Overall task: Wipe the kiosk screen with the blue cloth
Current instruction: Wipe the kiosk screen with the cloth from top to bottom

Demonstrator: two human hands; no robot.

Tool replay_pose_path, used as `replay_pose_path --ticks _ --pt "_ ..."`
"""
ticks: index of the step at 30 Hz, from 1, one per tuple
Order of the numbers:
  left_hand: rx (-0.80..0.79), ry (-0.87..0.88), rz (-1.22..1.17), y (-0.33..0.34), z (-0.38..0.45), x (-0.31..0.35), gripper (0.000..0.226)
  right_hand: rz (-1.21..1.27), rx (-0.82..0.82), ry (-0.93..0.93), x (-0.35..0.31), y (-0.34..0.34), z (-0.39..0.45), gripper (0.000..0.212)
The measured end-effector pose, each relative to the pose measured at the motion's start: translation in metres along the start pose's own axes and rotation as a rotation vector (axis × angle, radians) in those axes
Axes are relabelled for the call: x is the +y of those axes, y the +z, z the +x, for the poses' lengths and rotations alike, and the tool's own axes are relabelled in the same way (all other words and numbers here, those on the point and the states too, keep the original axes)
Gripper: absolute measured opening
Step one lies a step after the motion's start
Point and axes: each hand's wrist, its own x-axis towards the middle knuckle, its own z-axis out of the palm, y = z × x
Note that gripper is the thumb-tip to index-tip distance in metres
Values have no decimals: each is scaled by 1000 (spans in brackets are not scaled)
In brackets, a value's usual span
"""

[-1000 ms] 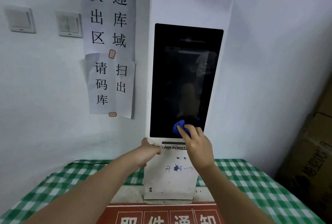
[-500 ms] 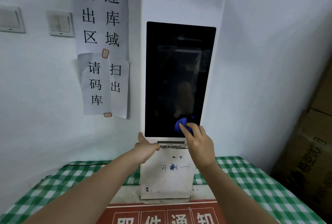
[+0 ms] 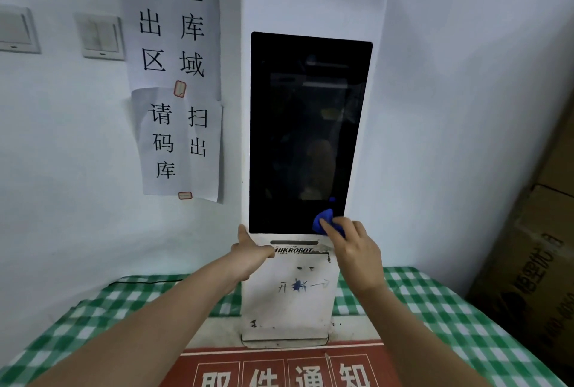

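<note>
Since a second ago the blue cloth (image 3: 324,221) has slid rightward along the foot of the kiosk screen (image 3: 306,132) and now sits at the glass's lower right corner, bunched under the right hand (image 3: 352,245), whose fingers curl over it and press it to the pane. Meanwhile the left hand (image 3: 251,251) holds its place at the lower left edge of the white kiosk body (image 3: 289,299), thumb up along the frame, steadying it; whether its fingers wrap round the edge cannot be told.

To do this stroke well, I judge the cloth should run fully into the corner and along the bottom edge, then work upward in overlapping passes with even pressure, the other hand bracing the stand so it does not rock.

Most of the cloth is hidden beneath the fingers. Any smears on the dark glass are hard to make out among the reflections. Beside the kiosk hang paper notices (image 3: 177,76); the red sign (image 3: 279,368) below is cut off by the frame.
</note>
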Motion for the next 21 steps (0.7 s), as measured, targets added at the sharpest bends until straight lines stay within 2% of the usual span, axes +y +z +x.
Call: replay_pose_path --ticks 4,6,11,18,21 --pt "-15 0 -3 -1 1 -1 88 -2 -117 -57 3 7 -23 74" --pt "-23 -4 -10 -1 0 0 88 5 -74 -54 4 -1 -14 70" --pt "-36 2 -10 1 -2 1 88 -6 61 109 6 -16 21 70" --pt "-38 -1 12 2 1 -2 88 18 -118 40 7 3 -21 73" --pt "-29 -4 21 2 0 0 85 12 -88 9 12 -8 -13 67"
